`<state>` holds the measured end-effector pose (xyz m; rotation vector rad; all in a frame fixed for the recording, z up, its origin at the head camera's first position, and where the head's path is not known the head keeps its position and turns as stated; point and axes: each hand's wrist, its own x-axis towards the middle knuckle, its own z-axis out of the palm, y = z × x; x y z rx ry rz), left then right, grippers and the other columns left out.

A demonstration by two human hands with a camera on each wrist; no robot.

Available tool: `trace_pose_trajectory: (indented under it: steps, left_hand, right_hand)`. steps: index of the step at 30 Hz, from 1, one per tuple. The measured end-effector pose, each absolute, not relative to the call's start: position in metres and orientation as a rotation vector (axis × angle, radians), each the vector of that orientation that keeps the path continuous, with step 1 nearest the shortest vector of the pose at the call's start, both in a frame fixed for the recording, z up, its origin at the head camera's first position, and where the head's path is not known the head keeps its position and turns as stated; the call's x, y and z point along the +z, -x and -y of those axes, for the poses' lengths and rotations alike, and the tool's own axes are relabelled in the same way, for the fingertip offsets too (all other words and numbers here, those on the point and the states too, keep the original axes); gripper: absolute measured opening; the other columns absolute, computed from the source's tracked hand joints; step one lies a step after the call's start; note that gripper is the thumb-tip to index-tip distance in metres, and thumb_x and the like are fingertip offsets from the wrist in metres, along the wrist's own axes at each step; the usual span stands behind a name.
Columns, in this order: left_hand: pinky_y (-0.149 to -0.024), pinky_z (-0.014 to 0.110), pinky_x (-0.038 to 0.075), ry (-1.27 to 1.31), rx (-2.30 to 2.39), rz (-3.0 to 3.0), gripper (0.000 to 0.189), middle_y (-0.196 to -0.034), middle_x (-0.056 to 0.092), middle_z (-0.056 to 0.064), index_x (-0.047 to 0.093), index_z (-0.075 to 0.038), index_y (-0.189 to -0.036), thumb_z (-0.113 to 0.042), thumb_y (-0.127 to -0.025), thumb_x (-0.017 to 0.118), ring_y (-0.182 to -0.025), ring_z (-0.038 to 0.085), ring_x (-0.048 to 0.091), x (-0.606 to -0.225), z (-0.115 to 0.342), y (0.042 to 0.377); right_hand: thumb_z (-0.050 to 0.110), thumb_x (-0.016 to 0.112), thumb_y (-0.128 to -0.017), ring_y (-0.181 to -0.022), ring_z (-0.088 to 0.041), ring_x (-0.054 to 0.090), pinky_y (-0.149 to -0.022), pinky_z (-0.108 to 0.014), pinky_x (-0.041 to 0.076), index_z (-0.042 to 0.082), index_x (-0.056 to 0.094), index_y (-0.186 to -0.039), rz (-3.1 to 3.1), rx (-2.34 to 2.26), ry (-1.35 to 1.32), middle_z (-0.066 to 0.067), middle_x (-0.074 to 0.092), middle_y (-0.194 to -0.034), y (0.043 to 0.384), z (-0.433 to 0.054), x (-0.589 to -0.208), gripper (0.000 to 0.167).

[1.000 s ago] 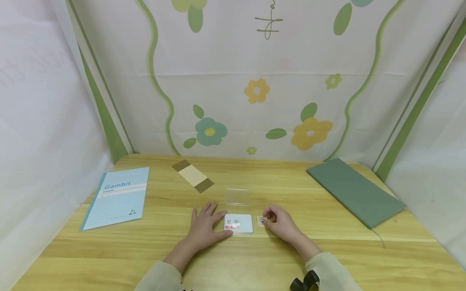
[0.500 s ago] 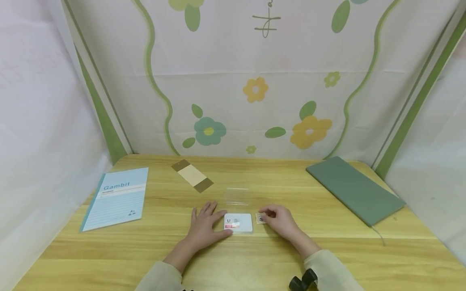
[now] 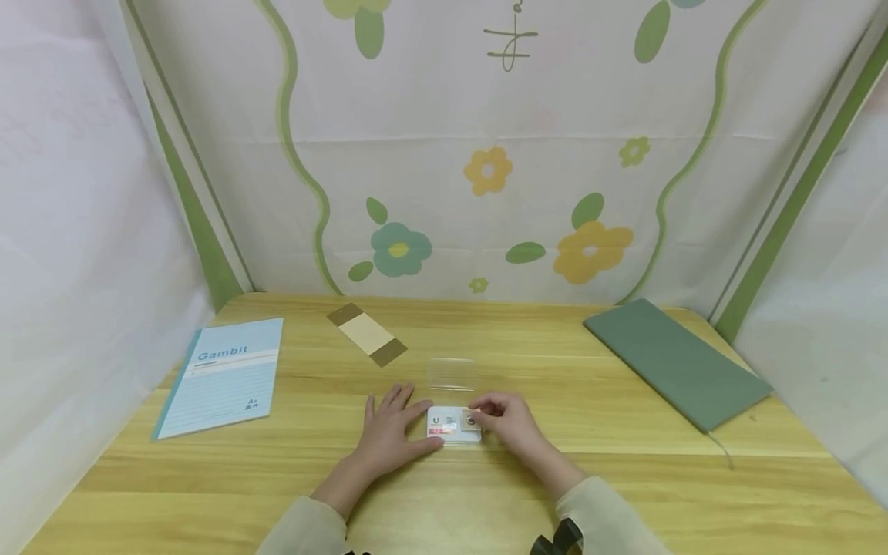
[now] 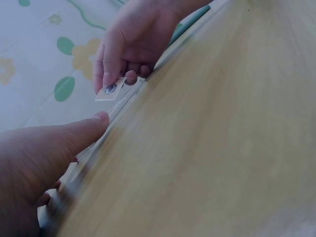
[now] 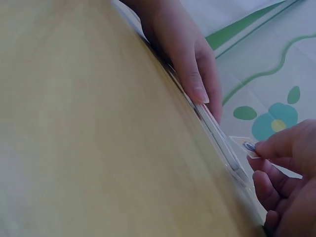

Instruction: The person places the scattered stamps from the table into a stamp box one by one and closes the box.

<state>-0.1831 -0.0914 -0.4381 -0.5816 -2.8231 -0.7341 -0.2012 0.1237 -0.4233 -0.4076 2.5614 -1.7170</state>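
Note:
A white card in a shallow clear plastic case, printed with a "U" and a red patch, lies on the wooden table. My left hand spreads its fingers at the case's left end, with the index finger at the far corner and the thumb at the near one. Between thumb and index finger my right hand pinches a small square paper piece bearing a dark round print. In the head view the piece overlaps the card's right part; both wrist views show it tilted, raised above the case.
Behind the case is a clear plastic panel. A brown and cream paper strip lies farther back. At the left is a light blue notebook; a green notebook with a ribbon lies at the right. Patterned curtains enclose the table's back and sides.
My right hand has moved left with the small square paper piece, from the table beside the case to over the card's right part. The left hand has stayed in place.

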Motion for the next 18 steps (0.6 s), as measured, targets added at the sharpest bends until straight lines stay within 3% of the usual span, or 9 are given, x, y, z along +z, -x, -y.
trace_pose_trajectory:
  steps: [18]
  left_hand:
    - [-0.091,0.061,0.003,0.598,-0.745,2.8,0.064,-0.132,0.033,0.018,0.054,-0.016,-0.118,-0.058,-0.07,0.057,-0.122,0.036,0.022,-0.4374,0.091,0.182]
  right_hand:
    - [0.005,0.063,-0.077,-0.061,-0.012,0.045,-0.052,-0.023,0.039,0.008,0.065,-0.081,-2.782,-1.504,0.508,0.004,0.051,-0.066,0.1958,-0.1181,-0.4323,0.005]
